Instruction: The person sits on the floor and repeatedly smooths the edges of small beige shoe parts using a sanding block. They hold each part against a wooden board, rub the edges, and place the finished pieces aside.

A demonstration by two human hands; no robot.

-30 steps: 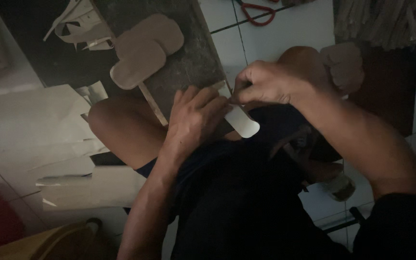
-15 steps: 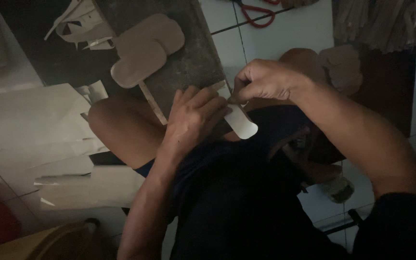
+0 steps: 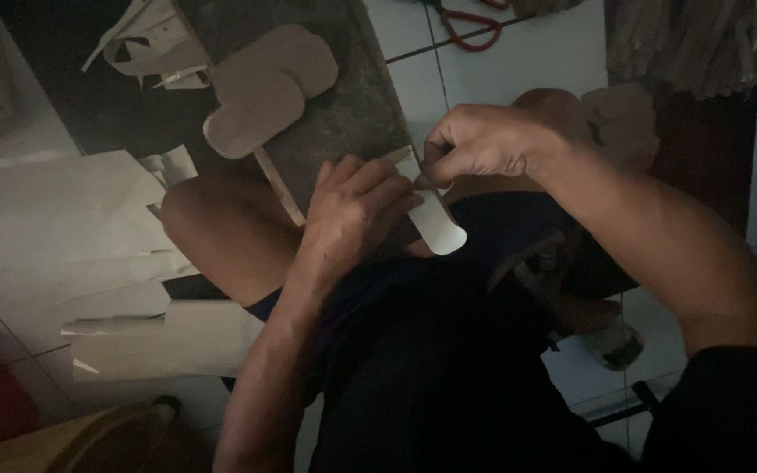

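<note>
Trimming looks like the step in hand. At 9 o'clock, cut paper sheets (image 3: pixel 63 254). Left hand (image 3: pixel 357 215) clamps a pale rounded strip (image 3: pixel 438 226) at centre; right hand (image 3: pixel 484 144), at 1 o'clock, is pinched around something unclear at its edge. Next move calls for steady holding.

Both hands, left hand (image 3: pixel 357 215) and right hand (image 3: pixel 484 144), pinch a pale rounded strip (image 3: pixel 438 226) over the lap.

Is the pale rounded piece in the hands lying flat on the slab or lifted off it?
Lifted: the pale rounded card piece juts out over the dark shorts, pinched between the left hand and right hand.
</note>
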